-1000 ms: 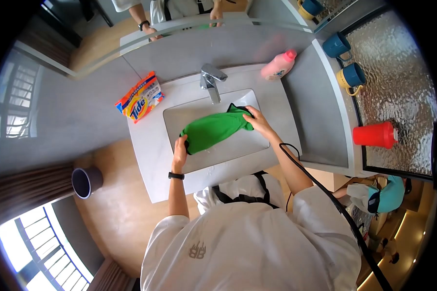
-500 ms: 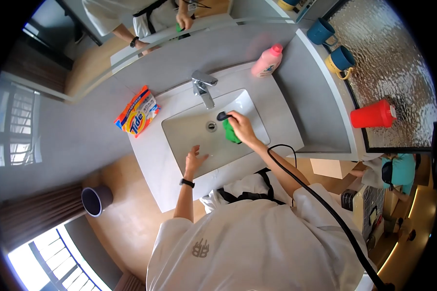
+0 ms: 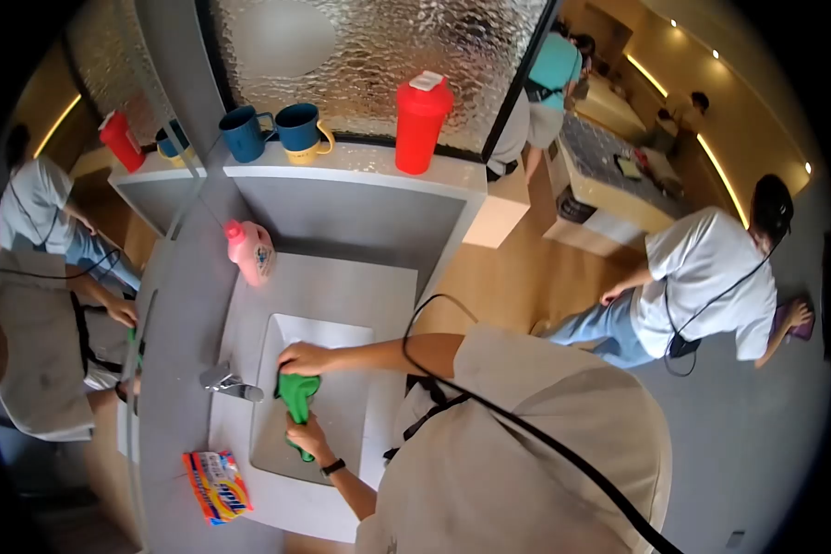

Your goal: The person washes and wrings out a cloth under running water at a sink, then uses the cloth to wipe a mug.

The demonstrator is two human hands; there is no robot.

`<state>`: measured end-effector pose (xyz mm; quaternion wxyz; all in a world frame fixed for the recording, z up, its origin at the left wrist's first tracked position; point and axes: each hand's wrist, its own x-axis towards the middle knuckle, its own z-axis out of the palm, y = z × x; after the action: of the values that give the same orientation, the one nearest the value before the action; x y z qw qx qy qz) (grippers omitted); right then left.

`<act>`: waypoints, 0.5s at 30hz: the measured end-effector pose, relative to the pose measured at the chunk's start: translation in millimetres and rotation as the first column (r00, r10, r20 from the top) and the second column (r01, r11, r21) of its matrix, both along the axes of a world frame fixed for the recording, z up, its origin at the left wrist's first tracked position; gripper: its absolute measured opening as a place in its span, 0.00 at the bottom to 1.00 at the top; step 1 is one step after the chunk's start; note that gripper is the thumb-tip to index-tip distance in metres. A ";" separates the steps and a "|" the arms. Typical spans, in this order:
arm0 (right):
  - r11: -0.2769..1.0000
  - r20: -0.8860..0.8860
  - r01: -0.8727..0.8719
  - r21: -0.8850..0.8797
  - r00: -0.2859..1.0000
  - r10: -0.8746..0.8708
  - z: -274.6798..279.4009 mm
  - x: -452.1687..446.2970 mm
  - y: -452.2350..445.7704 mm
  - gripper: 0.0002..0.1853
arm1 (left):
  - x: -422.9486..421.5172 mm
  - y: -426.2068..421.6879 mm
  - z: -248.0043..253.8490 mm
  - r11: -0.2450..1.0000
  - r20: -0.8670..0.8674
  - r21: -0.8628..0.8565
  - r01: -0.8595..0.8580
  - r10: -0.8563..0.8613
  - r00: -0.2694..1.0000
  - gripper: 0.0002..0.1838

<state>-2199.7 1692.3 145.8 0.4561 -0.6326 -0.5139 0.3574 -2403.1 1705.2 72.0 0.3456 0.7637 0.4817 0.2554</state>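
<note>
A green cloth (image 3: 297, 395) stretches between my two hands over the white sink (image 3: 356, 406). My right hand (image 3: 303, 358) grips its upper end. Lower down, my left hand (image 3: 308, 436), with a dark band on its wrist, is closed around the cloth, and a bit of green hangs out beyond it. The metal faucet (image 3: 233, 384) stands just left of both hands. Whether anything else is inside the folds is hidden.
An orange Tide bag (image 3: 216, 486) and a pink bottle (image 3: 249, 253) stand on the counter. Blue mugs (image 3: 242, 135) and a red tumbler (image 3: 423, 125) line the ledge. A black cable (image 3: 526, 427) crosses my right arm. A person in a white shirt (image 3: 716, 277) is at the right.
The view has swung to the right. My left hand, earlier apart and free, has come onto the green cloth. The dark object at my right hand no longer shows.
</note>
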 end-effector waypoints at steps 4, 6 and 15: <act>0.878 -0.059 0.054 -0.476 0.994 -0.094 -68.7 26.8 -41.3 0.15 | -15.6 -7.2 15.2 0.992 -0.053 0.096 0.086 -0.081 0.995 0.12; 0.877 0.027 0.033 -0.479 0.999 -0.023 -77.2 23.9 -71.9 0.28 | -16.6 -18.8 21.5 0.990 0.039 0.122 0.065 -0.070 0.997 0.15; 0.864 0.156 -0.331 -0.378 0.897 0.413 -91.1 -35.6 -70.1 0.66 | -16.2 -32.5 67.8 0.963 -0.126 0.124 0.240 -0.225 0.966 0.24</act>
<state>-2235.3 1622.2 54.7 0.1978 -0.6275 -0.6064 0.4466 -2419.3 1672.8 139.8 0.2920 0.8502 0.3882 0.2030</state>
